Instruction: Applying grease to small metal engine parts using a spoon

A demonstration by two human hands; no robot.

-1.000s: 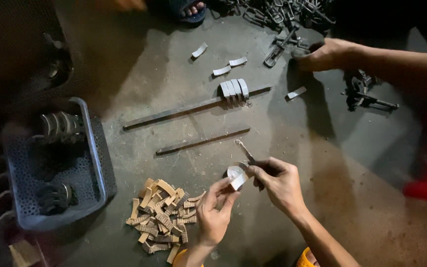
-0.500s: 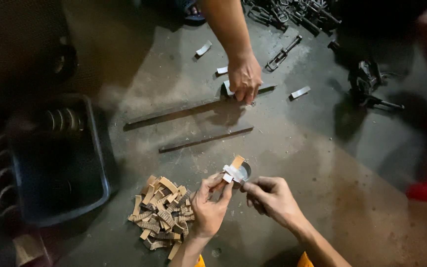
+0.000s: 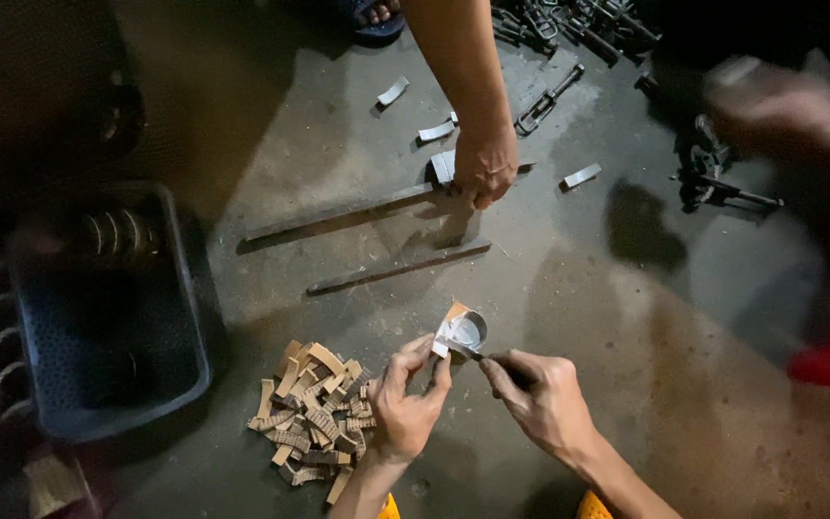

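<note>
While the left hand (image 3: 405, 404) pinched a small curved metal shoe (image 3: 461, 332) between thumb and fingertips, the right hand (image 3: 540, 399) was closed around a thin dark tool (image 3: 477, 356) whose tip touched the shoe's lower edge. The shoe sat raised off the floor (image 3: 569, 317), just above both hands, with a tan lining strip (image 3: 455, 310) showing at its top edge; whether that strip was stuck on or loose couldn't be told.

Handling judgement: the shoe looked rigid, light, small enough for a two-finger pinch, and its shiny face was probably slick. Best hold seemed to be across its narrow edges, as the left hand had it, leaving the curved face open to the tool. The lining looked thin, stiff-ish but likely brittle or crumbly at the ends, so a grip on its long sides would suit it better than one on a tip.

A pile of lining strips (image 3: 314, 413) lay on the floor just left of the left hand. A dark blue crate (image 3: 189, 327) stood further left, contents blurred. Two long metal bars (image 3: 396, 267) lay on the floor beyond the shoe. Another person's hand (image 3: 485, 165) rested fingers-down on the far bar beside a stack of metal shoes (image 3: 443, 165). Loose shoes (image 3: 581, 176) lay scattered nearby. A blurred arm (image 3: 790, 101) showed at upper right.
</note>
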